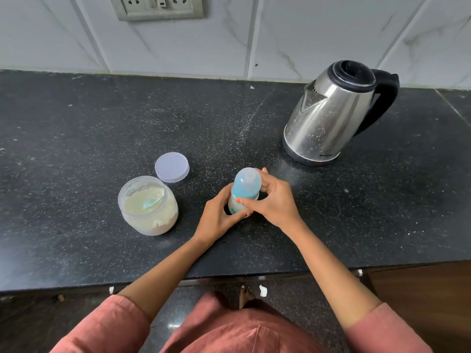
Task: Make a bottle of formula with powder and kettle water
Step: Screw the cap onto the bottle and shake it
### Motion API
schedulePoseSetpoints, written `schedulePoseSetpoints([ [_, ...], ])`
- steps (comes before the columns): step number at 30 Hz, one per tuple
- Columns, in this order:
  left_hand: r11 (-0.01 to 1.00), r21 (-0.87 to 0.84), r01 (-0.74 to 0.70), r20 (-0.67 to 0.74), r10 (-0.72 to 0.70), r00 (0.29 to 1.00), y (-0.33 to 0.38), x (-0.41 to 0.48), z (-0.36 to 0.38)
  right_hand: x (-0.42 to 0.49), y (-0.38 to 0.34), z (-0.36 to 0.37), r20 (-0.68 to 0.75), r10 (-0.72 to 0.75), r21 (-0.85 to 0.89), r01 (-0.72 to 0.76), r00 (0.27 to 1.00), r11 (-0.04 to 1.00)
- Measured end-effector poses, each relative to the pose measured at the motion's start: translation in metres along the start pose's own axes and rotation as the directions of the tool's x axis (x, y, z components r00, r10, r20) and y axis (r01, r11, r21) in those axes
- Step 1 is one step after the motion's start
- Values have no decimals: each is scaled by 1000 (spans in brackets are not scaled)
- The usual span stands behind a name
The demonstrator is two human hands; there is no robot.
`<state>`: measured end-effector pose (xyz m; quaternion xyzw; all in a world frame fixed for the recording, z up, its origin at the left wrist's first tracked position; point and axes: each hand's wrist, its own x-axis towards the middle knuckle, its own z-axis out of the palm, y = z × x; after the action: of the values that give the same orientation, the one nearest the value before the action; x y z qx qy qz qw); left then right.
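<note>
A dark, white-speckled stone surface (102,123) filled most of the view, seen from above by the person standing at its front edge. Behind it rose a wall of pale marbled tiles (280,34), with a metal-framed socket plate (159,7) at the top left. At the bottom were the person's dusty-pink sleeves (109,324), and both bare forearms reached forward over the surface.

A stainless-steel electric kettle (331,115) with a black lid and black handle stood at the back right, lid closed, spout facing left, well apart from everything else.

At the front left stood an open clear plastic jar (149,206), roughly half full of cream-coloured formula powder.

The left hand (219,217) was curled round the lower body of a baby bottle (246,189), and the right hand (272,200) gripped the bottle's blue collar from the right, thumb in front and fingers wrapped behind. The bottle was near the front middle of the surface, just right of the jar, upright, with a translucent cap on top and a whitish lower half. Its base was hidden by the hands, so contact with the surface could not be told.

The jar's round, pale translucent lid (172,167) lay flat just behind the jar.

A small light-blue scoop (150,203) rested in the powder inside the jar.
</note>
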<state>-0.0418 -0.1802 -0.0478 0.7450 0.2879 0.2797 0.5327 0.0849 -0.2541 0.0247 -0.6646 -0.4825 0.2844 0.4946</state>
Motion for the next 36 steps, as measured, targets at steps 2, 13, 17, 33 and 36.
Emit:
schedulePoseSetpoints([
  [2,1000,13,-6,-16,6,1000,1,-1,0,-4,-2,10,-123,-22,-26,19,992,999],
  [13,999,-38,23,24,-22,999,2,1,-1,10,6,-16,179,83,-22,-81,980,996],
  [17,999,-35,22,37,-21,999,3,1,0,11,9,-16,163,68,-1,-68,984,998],
  [33,998,59,9,-14,-8,1000,10,-2,0,-10,5,17,-197,23,-12,-26,980,1000],
  [36,997,76,9,-27,-7,1000,13,-4,0,-13,3,22,-247,27,-16,-32,969,999],
])
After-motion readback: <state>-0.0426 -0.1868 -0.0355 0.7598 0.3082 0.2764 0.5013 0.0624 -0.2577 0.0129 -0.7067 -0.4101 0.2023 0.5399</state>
